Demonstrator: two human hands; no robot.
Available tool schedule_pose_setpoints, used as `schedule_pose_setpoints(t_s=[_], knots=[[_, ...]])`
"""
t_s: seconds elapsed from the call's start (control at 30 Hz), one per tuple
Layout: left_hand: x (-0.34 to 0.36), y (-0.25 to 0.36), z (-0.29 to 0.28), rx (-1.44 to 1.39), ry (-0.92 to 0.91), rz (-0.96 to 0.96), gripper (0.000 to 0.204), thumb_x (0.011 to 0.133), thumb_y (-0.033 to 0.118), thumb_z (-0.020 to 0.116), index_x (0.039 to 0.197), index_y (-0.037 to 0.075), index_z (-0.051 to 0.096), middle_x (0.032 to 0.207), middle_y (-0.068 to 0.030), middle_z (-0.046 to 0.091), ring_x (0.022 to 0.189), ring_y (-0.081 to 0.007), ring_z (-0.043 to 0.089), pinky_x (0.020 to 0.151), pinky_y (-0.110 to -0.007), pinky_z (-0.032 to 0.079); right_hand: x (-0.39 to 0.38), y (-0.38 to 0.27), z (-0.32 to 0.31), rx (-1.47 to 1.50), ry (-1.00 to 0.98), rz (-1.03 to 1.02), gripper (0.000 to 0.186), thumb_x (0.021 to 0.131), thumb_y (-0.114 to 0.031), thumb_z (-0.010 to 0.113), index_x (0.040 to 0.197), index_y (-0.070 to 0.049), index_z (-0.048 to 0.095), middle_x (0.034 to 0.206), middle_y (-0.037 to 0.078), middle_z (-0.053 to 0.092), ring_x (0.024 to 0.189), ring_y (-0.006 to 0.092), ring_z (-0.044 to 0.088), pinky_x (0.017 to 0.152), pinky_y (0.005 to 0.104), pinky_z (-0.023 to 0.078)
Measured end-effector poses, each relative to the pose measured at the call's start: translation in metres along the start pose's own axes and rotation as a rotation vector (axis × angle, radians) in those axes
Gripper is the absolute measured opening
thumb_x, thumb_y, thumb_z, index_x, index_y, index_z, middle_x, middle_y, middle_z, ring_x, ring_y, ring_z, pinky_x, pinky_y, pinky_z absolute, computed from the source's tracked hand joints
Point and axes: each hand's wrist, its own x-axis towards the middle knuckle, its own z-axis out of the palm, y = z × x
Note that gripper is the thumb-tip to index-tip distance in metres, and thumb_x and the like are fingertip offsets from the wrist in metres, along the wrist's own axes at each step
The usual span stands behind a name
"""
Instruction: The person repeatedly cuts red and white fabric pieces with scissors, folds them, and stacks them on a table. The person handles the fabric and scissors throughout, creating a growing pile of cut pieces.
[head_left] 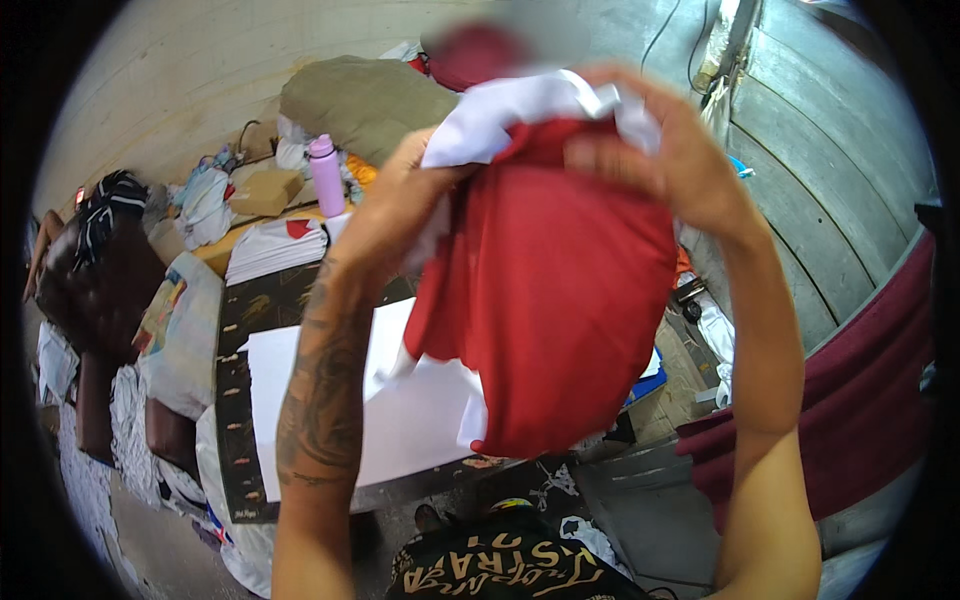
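A red and white fabric piece (570, 290) hangs in the air in front of me, over the table. Its white upper edge is bunched, and the red part droops in loose folds. My left hand (408, 195) is closed on its upper left side, thumb over the cloth. At the upper right, my right hand (690, 150) grips the white edge, its fingers smeared by motion. Beneath the fabric, white sheets (400, 435) lie on the dark table (238, 400); the raised cloth covers part of them.
A lilac bottle (326, 175) stands at the table's far side near a stack of white and red cloth (277, 250) and a cardboard box (266, 192). Behind is a large olive bundle (365, 110). A brown chair (105, 280) is left; a maroon curtain (840, 410) hangs right.
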Motion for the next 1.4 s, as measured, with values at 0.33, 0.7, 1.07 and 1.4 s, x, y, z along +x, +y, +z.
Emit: schedule_pose_setpoints(t_s=[0.33, 0.7, 1.07, 1.4], knots=[[-0.117, 0.000, -0.035, 0.442, -0.774, -0.232, 0.040, 0.093, 0.021, 0.078, 0.124, -0.003, 0.068, 0.115, -0.0085, 0.075, 0.102, -0.0160, 0.064, 0.097, -0.035, 0.052, -0.127, 0.008, 0.059, 0.906, -0.239, 0.207, 0.043, 0.086, -0.017, 0.089, 0.115, -0.006, 0.059, 0.107, -0.002, 0.062, 0.103, 0.0075, 0.057, 0.090, 0.0280, 0.048], [-0.304, -0.079, 0.003, 0.239, 0.324, -0.589, 0.037, 0.106, 0.025, 0.070, 0.129, -0.003, 0.072, 0.117, -0.0030, 0.073, 0.105, -0.0110, 0.064, 0.099, -0.028, 0.050, -0.255, 0.058, 0.115, 0.076, -0.390, 0.320, 0.071, 0.085, -0.022, 0.087, 0.147, -0.004, 0.057, 0.141, 0.024, 0.064, 0.130, 0.0418, 0.062, 0.110, 0.0451, 0.050], [-0.405, -0.086, -0.035, 1.258, -0.309, -0.599, 0.034, 0.087, 0.023, 0.079, 0.116, 0.004, 0.077, 0.096, -0.0197, 0.076, 0.093, -0.0329, 0.076, 0.088, -0.041, 0.058, -0.308, 0.050, 0.139, 0.666, -0.404, 0.497, 0.030, 0.108, -0.025, 0.063, 0.091, -0.001, 0.063, 0.071, 0.009, 0.052, 0.068, 0.0142, 0.046, 0.063, 0.0349, 0.043], [-0.364, -0.105, 0.057, 0.710, -0.289, -0.628, 0.027, 0.085, 0.020, 0.077, 0.105, 0.002, 0.074, 0.087, -0.0189, 0.075, 0.073, -0.0267, 0.071, 0.074, -0.037, 0.055, -0.329, -0.002, 0.218, 0.653, -0.854, 0.256, 0.030, 0.102, -0.025, 0.073, 0.121, -0.002, 0.072, 0.099, 0.015, 0.075, 0.091, 0.0293, 0.073, 0.087, 0.0383, 0.057]])
